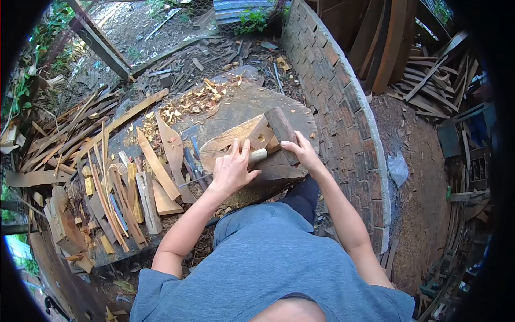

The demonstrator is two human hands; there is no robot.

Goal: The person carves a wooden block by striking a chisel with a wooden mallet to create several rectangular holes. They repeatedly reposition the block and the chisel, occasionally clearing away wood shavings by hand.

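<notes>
My left hand [232, 167] lies over the stump, its index and middle fingers stretched onto a pale piece of wood [259, 136] with a round hole. A chisel passes through this hand: its light wooden handle [258, 155] sticks out beside the thumb, and the thin metal shaft [194, 180] emerges on the far left side. My other fingers seem curled around it. With my right hand [303, 152] I grip a dark, long wooden block [282, 133], thumb across its face. This block leans over the right end of the holed piece.
The round stump [292, 110] carries wood shavings [196, 102] at its far left. Blue metal tools [189, 161] and several wood strips [155, 161] lie on the left. A curved brick wall [343, 107] runs along the right. Planks [434, 80] are stacked beyond it.
</notes>
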